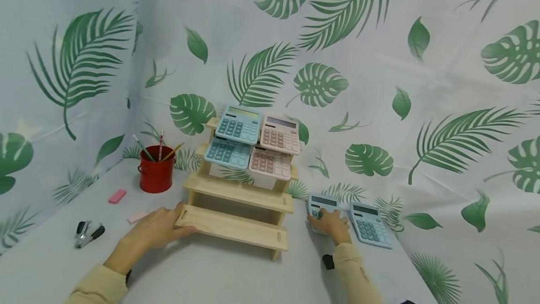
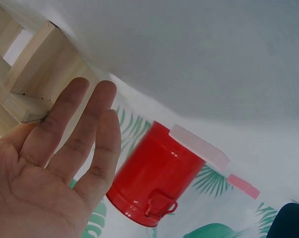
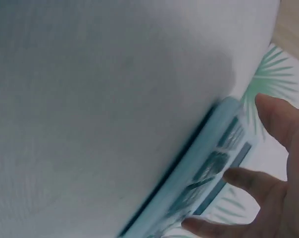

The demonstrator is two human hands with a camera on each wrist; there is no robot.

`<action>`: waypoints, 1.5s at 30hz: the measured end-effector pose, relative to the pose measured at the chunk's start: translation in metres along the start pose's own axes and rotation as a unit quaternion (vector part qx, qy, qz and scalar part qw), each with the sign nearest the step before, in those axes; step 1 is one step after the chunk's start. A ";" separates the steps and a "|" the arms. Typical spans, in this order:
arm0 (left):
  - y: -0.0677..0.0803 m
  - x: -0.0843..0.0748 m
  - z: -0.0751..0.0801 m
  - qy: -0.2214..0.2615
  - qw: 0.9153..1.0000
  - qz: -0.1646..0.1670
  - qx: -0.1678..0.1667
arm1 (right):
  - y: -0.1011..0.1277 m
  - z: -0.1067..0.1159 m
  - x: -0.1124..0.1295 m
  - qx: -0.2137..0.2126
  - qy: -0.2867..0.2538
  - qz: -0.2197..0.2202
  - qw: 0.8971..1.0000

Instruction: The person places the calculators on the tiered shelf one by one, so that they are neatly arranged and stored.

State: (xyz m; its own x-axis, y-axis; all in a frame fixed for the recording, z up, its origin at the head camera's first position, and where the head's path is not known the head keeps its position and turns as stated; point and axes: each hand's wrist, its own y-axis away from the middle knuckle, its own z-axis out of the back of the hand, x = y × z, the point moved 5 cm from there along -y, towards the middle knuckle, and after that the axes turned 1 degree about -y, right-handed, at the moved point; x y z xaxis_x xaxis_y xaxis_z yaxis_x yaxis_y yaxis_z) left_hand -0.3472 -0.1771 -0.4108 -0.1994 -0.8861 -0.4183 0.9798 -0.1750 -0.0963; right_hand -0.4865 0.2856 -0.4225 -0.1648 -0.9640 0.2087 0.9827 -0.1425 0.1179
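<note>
My left hand [image 1: 158,229] rests at the left end of the lowest step of a wooden tiered stand [image 1: 236,223]. Its three visible fingers are straight in the left wrist view. My right hand [image 1: 331,224] lies over a blue calculator [image 1: 324,201] on the table, right of the stand. In the right wrist view its fingers are spread at the calculator's face; firm contact cannot be told. Another blue calculator [image 1: 371,226] lies just to the right. On the stand's two upper tiers sit an upper blue calculator [image 1: 239,125], a lower blue one, an upper pink calculator [image 1: 280,135] and a lower pink one.
A red bucket [image 1: 156,175] with several pencils stands left of the stand. Near it lie a pink eraser [image 1: 117,196], a paler eraser [image 1: 137,217] and a staple remover [image 1: 88,233]. A leaf-print backdrop [image 1: 320,50] rises behind the table.
</note>
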 end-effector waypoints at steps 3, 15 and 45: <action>-0.001 -0.001 -0.001 0.004 1.000 -0.005 -0.004 | 0.000 0.000 -0.006 0.002 0.006 -0.019 1.000; 0.001 0.000 0.000 -0.004 1.000 -0.004 -0.011 | 0.012 0.012 0.001 -0.047 -0.022 0.056 0.997; 0.003 -0.002 0.003 -0.002 1.000 -0.012 -0.010 | 0.147 0.050 0.150 -0.079 0.021 0.250 0.965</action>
State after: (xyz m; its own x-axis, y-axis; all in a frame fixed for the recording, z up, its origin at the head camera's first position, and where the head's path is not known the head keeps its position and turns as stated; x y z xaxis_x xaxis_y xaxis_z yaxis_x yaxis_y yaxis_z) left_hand -0.3442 -0.1770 -0.4071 -0.2233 -0.8834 -0.4120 0.9742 -0.1881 -0.1246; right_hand -0.3706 0.1315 -0.3253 0.3328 -0.9291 0.1610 0.9398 0.3127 -0.1380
